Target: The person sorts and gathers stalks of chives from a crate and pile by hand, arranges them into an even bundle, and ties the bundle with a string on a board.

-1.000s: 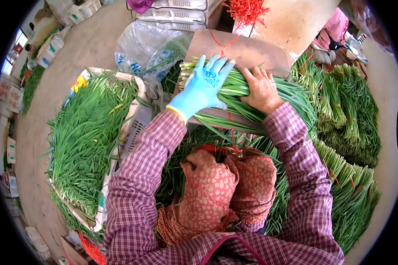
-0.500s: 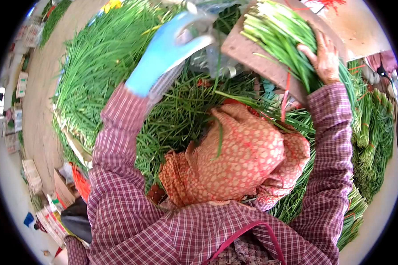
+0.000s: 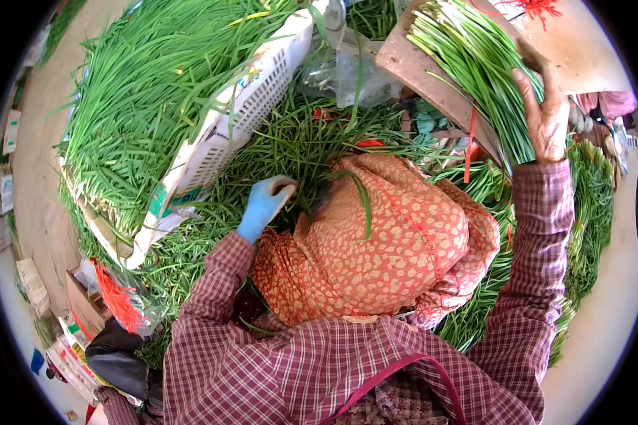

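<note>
The left hand (image 3: pixel 263 205) has dropped nearer, fingers curled, grip unclear; the right hand (image 3: pixel 548 117), fingers spread, should steady the far-right stalk bundle (image 3: pixel 478 67), keeping it aligned.

The bundle of stalks (image 3: pixel 478 74) lies flat and slantwise along a brown board (image 3: pixel 398 58), its pale, whitish ends at the upper left and its narrow green leaves running down to the lower right. The stalks sit mostly parallel, packed close together, the pale ends slightly uneven, and one thin blade strays out from the left side. Below and to the left, loose leaves (image 3: pixel 285 145) lie in a dark green, tangled heap, pointing every way.
</note>
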Demonstrator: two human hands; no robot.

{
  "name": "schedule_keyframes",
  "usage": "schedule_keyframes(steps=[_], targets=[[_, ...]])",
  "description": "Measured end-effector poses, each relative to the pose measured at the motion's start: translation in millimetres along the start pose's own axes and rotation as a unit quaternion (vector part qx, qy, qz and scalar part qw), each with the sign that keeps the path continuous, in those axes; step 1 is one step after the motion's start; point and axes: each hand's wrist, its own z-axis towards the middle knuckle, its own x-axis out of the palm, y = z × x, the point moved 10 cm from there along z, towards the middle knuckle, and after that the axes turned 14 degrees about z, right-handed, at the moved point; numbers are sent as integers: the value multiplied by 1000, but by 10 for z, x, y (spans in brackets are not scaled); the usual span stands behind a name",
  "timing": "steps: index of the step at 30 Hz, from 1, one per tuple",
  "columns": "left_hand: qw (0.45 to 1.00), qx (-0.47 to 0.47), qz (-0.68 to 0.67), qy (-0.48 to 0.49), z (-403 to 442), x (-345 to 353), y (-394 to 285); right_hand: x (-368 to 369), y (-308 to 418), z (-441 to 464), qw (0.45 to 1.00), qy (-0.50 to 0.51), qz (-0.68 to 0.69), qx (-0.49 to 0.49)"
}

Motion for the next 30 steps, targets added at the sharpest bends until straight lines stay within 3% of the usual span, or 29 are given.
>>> schedule_keyframes(steps=[2, 4, 6, 8, 10, 14, 16, 17, 19, 20, 22, 23, 24, 25, 26, 27, 28, 29, 30], targets=[[989, 100, 102, -33, 230, 95, -530, 195, 228, -108, 997, 17, 70, 25], [950, 226, 174, -129, 515, 255, -878, 443, 493, -222, 991, 54, 116, 27], [932, 250, 226, -131, 843, 561, -1051, 696, 560, -402, 968, 112, 203, 101], [912, 274, 277, -130, 1074, 831, -1119, 968, 634, -633, 955, 178, 230, 64], [828, 224, 504, -100, 1355, 1164, -1019, 1334, 485, -1010, 915, 278, 267, 121], [795, 231, 557, -58, 1590, 1404, -741, 1833, 107, -1636, 895, 371, 190, 160], [819, 252, 511, -65, 1398, 1262, -911, 2186, -147, -1914, 887, 394, 126, 206], [836, 309, 440, -110, 1234, 1142, -1083, 2364, -236, -2001, 885, 392, 93, 233], [844, 368, 361, -149, 943, 1007, -1361, 2471, -142, -1881, 944, 269, 116, 150], [868, 354, 327, -122, 878, 954, -1435, 2643, -128, -1898, 949, 273, 105, 115], [890, 338, 292, -94, 802, 849, -1538, 2983, -125, -2002, 911, 348, 159, 157], [932, 289, 213, -59, 831, 751, -1453, 2986, -140, -1995, 910, 349, 161, 155], [963, 232, 132, -25, 847, 650, -1315, 3109, -188, -2104, 852, 418, 209, 235], [968, 236, 77, -38, 828, 476, -1274, 3250, -159, -2257, 778, 486, 256, 305], [988, 150, 5, -30, 838, 344, -977, 3161, -181, -2180, 826, 460, 185, 266], [991, 122, -18, -51, 751, 87, -863, 3030, -290, -2158, 862, 371, 221, 265], [992, 94, -42, -74, 625, -178, -759, 3015, -252, -2141, 900, 373, 202, 98], [997, 49, -40, -52, 505, -342, -514, 2854, -288, -2036, 921, 354, 151, 56], [996, 32, -65, -55, 343, -488, -312, 2723, -660, -2023, 894, 303, 176, 280]])
